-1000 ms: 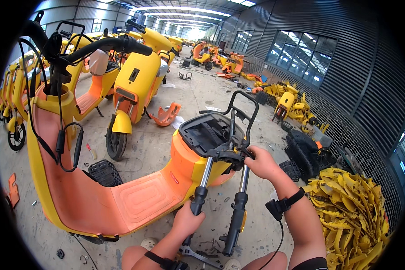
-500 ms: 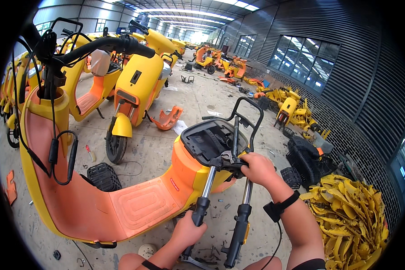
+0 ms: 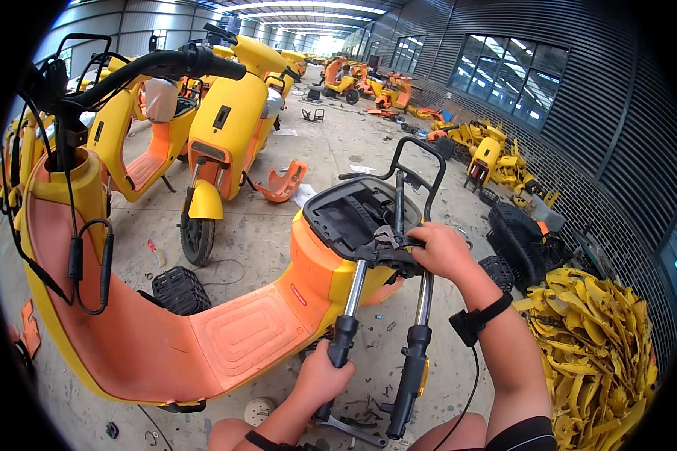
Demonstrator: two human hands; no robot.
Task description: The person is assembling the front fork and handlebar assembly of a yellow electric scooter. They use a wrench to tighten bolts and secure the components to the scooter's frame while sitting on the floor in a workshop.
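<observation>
A front fork (image 3: pixel 353 293) with silver tubes and black lower legs stands upside-up between my knees, its dark stem leaning over the seat-less scooter body (image 3: pixel 233 338). My left hand (image 3: pixel 325 374) is wrapped round the fork's left lower leg. At the fork's crown my right hand (image 3: pixel 444 252) is closed on a wrench, whose grey jaws (image 3: pixel 386 238) sit at the base of the stem; most of its handle is hidden by the fingers. The fork's right lower leg (image 3: pixel 410 379) hangs free of both hands. Another wrench (image 3: pixel 357 432) lies on the floor below.
An orange footboard and a handlebar (image 3: pixel 143 75) with dangling cables are at the left. Yellow scooters (image 3: pixel 222 135) stand beyond. A black basket (image 3: pixel 180 291) and an orange shell piece (image 3: pixel 282 183) lie on the floor. Broken yellow panels (image 3: pixel 594 346) are heaped at right.
The view has shifted slightly, and the fork with both hands sits a little further right in it. Both hands keep their holds; the wrench jaws remain at the stem's base.
</observation>
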